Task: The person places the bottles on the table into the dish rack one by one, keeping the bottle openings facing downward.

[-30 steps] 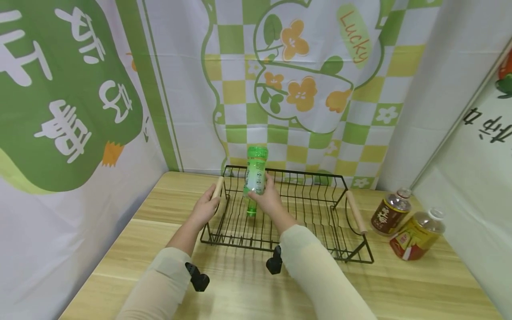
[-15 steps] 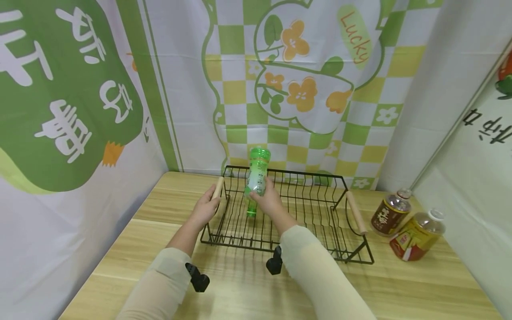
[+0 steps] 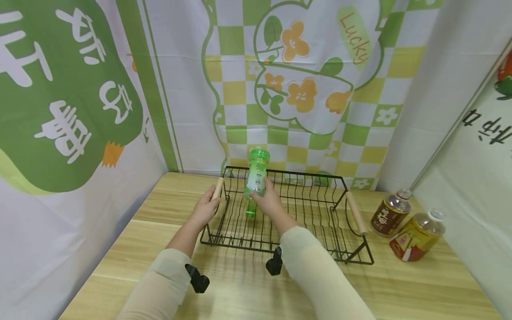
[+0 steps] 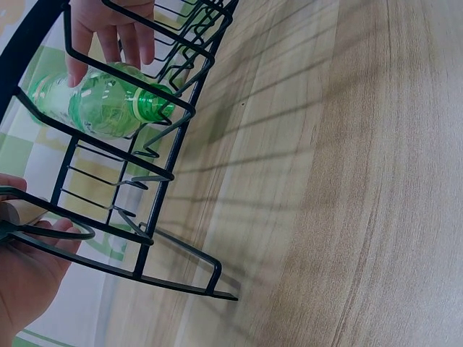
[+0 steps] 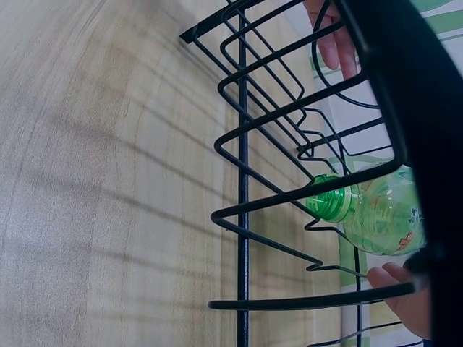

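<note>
A green plastic bottle (image 3: 257, 173) stands upside down, slightly tilted, in the left part of a black wire dish rack (image 3: 240, 247). My right hand (image 3: 270, 202) grips its middle from the right side. The green neck end points down among the rack's wires; the left wrist view shows the bottle's cap end (image 4: 153, 103) near the lower wires. My left hand (image 3: 205, 209) holds the rack's left wooden handle (image 3: 218, 187). In the right wrist view, rack bars hide part of the bottle (image 5: 383, 217) and of my right hand (image 5: 409, 303).
Right of the rack, a bottle with a brown label (image 3: 390, 214) and one with a yellow and red label (image 3: 418, 235) stand on the wooden table (image 3: 236, 284). The rack's right wooden handle (image 3: 356, 212) is beside them. A patterned curtain (image 3: 304, 142) hangs behind.
The bottle in my right hand first leaned slightly to the right, then sank a touch lower. My left hand and the rack have stayed in place.
</note>
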Demonstrator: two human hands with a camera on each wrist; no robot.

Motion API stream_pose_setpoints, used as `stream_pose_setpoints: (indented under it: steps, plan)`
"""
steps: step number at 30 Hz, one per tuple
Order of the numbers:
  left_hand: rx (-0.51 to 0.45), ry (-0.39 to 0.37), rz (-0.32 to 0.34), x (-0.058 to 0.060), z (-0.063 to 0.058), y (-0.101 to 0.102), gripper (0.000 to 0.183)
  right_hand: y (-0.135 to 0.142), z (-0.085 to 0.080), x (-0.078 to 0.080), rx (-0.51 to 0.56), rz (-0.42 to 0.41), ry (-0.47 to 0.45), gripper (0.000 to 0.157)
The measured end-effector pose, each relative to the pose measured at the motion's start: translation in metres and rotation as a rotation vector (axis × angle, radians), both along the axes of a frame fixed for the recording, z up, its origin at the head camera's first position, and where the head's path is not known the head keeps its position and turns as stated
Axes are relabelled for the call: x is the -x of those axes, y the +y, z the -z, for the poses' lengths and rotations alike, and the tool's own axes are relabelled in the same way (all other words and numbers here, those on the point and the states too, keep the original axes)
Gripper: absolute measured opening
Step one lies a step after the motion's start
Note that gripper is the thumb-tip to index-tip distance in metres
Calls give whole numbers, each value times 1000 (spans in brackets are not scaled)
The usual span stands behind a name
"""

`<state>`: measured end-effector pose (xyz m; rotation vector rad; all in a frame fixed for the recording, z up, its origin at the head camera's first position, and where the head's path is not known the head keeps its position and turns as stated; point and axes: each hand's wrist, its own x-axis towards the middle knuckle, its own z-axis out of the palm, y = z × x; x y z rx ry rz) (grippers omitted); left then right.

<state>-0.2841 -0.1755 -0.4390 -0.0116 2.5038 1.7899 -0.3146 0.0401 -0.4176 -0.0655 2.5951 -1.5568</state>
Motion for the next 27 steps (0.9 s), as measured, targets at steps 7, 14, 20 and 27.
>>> stream_pose_setpoints:
  steps: [7,14,20,27]
  plan:
    - [-6,-5,0,0,-1,1,61,1,-4,-2,44,12,10,80]
    - [-18,-14,-4,-1,0,-1,61,3,-11,-7,35,29,23,81]
    - [-27,-25,0,-1,0,-2,61,18,-19,-15,44,20,43,80]
    - [-28,-31,7,-1,0,0,61,49,-28,-22,84,13,41,80]
